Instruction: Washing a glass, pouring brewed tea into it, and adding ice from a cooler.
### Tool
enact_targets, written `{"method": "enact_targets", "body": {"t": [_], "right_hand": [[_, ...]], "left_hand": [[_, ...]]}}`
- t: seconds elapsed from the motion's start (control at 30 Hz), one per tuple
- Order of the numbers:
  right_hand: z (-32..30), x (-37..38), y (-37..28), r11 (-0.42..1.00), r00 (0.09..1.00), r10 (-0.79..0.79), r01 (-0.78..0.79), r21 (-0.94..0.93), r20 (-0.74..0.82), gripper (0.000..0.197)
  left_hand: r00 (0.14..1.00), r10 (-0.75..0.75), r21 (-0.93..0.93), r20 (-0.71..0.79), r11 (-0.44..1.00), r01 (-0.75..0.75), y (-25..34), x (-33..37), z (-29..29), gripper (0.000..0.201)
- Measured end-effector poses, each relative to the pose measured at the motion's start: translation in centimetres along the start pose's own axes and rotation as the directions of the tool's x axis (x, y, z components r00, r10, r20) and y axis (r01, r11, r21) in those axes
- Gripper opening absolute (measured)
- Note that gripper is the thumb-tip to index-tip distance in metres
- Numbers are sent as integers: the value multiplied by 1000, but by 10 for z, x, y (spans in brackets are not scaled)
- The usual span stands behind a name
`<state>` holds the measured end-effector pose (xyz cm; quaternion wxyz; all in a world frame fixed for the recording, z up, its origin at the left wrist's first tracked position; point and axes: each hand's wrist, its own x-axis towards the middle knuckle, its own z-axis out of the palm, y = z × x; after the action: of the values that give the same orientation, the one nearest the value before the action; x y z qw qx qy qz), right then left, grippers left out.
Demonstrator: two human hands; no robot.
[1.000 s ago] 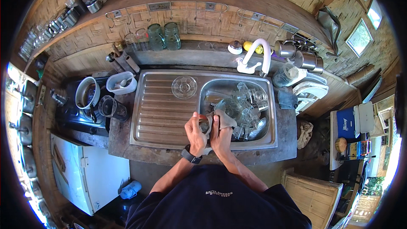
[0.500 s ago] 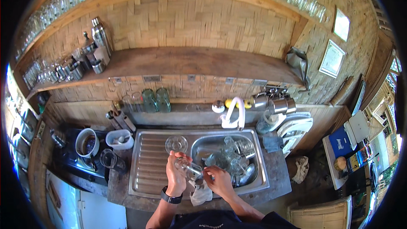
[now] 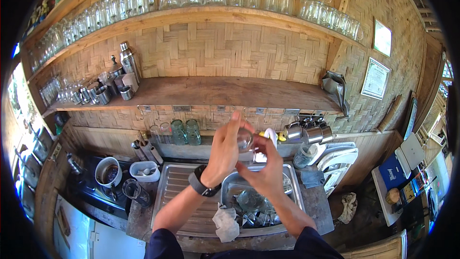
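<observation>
A clear glass [image 3: 245, 140] is held up between my two hands, above the back of the sink. My left hand [image 3: 223, 152], with a dark watch on its wrist, grips the glass from the left, fingers pointing up. On the other side my right hand [image 3: 266, 169] has its fingers curled round the glass, closed on it. Part of the glass is hidden by the fingers. Below, the steel sink basin [image 3: 298, 195] holds several glasses [image 3: 250, 200]. A crumpled white cloth [image 3: 226, 223] hangs over the sink's front edge.
A ribbed drainboard [image 3: 175, 187] lies left of the basin. Behind stand green glass jars [image 3: 193, 132]; steel mugs [image 3: 314, 134] hang at right. A wooden shelf [image 3: 215, 88] crosses above, with rows of glasses higher up. A pot [image 3: 108, 172] stands on the stove at left.
Both hands have risen from over the sink's front, lifting the glass up and away from me. The view has tilted upward. My left arm now covers the spot where a glass dish lay.
</observation>
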<state>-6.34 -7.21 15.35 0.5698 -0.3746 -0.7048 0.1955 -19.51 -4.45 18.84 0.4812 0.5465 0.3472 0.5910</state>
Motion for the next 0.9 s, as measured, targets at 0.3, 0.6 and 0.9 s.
{"method": "enact_targets", "body": {"t": [0.3,0.6,0.9], "right_hand": [[-35,132,-27,976,957,-198,213,50,-211,48],[-54,284,-66,962,946,-273,272,-25,-173,54],[-58,405,-75,975,982,-136,111,-191,-127,26]], "left_hand": [[803,592,324,71,747,-580,78,73,16,58],[727,630,560,273,511,-652,175,177,4,71],[799,484,542,356,589,-599,232,252,3,58]]}}
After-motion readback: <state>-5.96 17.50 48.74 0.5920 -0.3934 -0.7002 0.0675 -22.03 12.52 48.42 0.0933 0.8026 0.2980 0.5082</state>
